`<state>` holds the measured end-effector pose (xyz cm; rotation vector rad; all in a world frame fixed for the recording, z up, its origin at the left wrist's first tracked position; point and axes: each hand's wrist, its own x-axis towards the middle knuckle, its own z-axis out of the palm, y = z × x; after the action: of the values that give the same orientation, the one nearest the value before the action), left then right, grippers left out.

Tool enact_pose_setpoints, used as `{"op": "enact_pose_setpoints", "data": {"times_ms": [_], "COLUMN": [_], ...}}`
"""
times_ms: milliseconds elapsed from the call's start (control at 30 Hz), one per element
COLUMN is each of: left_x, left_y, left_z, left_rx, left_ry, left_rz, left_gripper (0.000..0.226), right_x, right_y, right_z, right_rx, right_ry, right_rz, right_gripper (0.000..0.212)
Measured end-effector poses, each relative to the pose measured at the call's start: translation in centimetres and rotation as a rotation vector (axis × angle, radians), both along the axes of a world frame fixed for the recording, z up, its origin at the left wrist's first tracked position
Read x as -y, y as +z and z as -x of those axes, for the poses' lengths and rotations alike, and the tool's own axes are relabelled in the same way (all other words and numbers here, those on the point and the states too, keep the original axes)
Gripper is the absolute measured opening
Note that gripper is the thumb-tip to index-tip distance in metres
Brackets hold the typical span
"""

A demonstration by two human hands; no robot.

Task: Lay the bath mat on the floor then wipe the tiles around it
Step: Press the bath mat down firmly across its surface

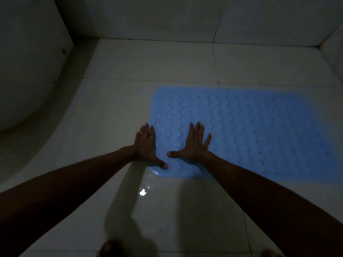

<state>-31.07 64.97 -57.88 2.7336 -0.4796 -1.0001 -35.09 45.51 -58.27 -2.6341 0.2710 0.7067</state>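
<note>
A light blue rubber bath mat (256,130) with rows of small holes lies flat on the pale floor tiles (167,65), stretching to the right. My left hand (146,145) presses flat on the mat's left edge, fingers straight, partly on the tile. My right hand (193,143) lies flat on the mat just right of it, fingers spread, thumb pointing left. No cloth is in view.
A curved white fixture (27,75) fills the left side. Tiled walls (167,17) close the back and the right corner. A bright reflection (142,192) shines on the wet-looking tile near me. My feet (109,249) show at the bottom edge.
</note>
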Motion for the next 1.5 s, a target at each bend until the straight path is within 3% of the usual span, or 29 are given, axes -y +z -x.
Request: {"op": "enact_pose_setpoints", "data": {"times_ms": [167,300,433,700,900,1100,1267,1500], "left_x": [0.8,1.7,2.3,2.6,4.3,5.2,6.6,6.2], "left_y": [-0.3,0.3,0.8,1.7,1.1,1.0,2.3,2.3], "left_z": [0.5,0.7,0.6,0.3,-0.1,0.4,-0.5,-1.0], "left_rx": [0.021,-0.033,-0.074,-0.012,-0.072,-0.034,-0.092,-0.088], "left_ry": [0.050,0.138,0.156,0.074,0.232,0.318,0.414,0.355], "left_rz": [-0.024,-0.034,-0.086,-0.043,0.021,0.032,-0.046,-0.023], "left_gripper": [0.160,0.163,0.164,0.164,0.161,0.159,0.162,0.167], "right_x": [1.5,3.0,3.2,1.7,3.6,3.8,6.0,5.4], "right_y": [-0.1,0.9,0.8,0.7,0.0,-0.3,0.9,0.7], "right_z": [0.1,-0.2,0.6,1.0,2.7,2.8,1.5,1.9], "right_rx": [0.016,-0.110,-0.107,-0.106,-0.057,-0.057,-0.191,-0.118], "right_ry": [0.061,0.212,0.278,0.174,0.082,0.127,0.212,0.225], "right_rz": [-0.068,-0.057,-0.020,-0.001,0.066,0.043,-0.037,0.039], "right_gripper": [0.143,0.153,0.156,0.159,0.165,0.160,0.148,0.150]}}
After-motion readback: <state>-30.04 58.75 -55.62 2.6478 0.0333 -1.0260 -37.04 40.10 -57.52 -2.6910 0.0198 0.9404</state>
